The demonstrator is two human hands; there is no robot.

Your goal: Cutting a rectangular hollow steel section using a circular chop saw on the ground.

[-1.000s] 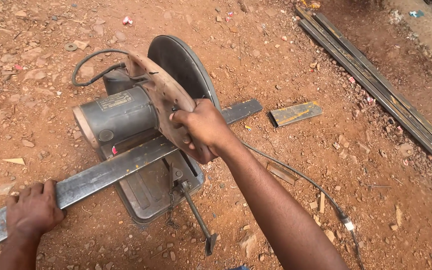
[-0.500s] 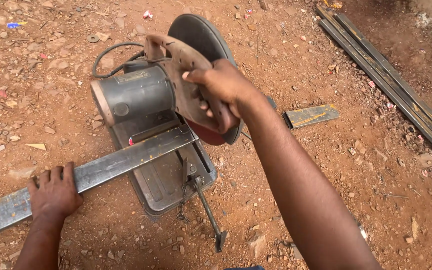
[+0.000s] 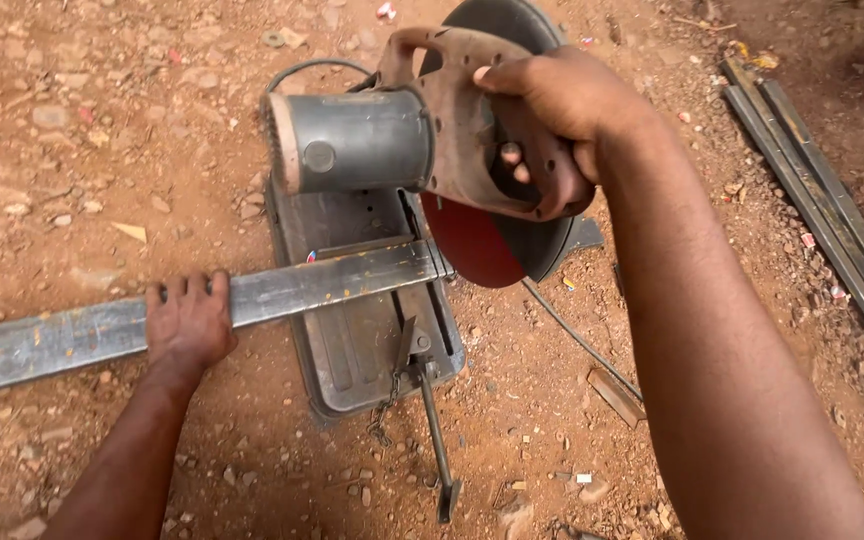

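The raised chop saw (image 3: pixel 432 160) handle is gripped by the right hand (image 3: pixel 552 100); the steel bar (image 3: pixel 252 300), across the saw's base on the ground, is pressed flat by the left hand's (image 3: pixel 189 322) open grip. Steady lowering of the blade is judged necessary.

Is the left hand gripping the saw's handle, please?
No, the left hand presses on the flat steel bar; the right hand grips it.

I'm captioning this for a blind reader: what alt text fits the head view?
A person's right hand grips the handle of a raised chop saw on red dirt, its red cutting disc lifted above a long flat steel bar lying across the saw base. The left hand presses the bar down. More steel lengths lie at right.
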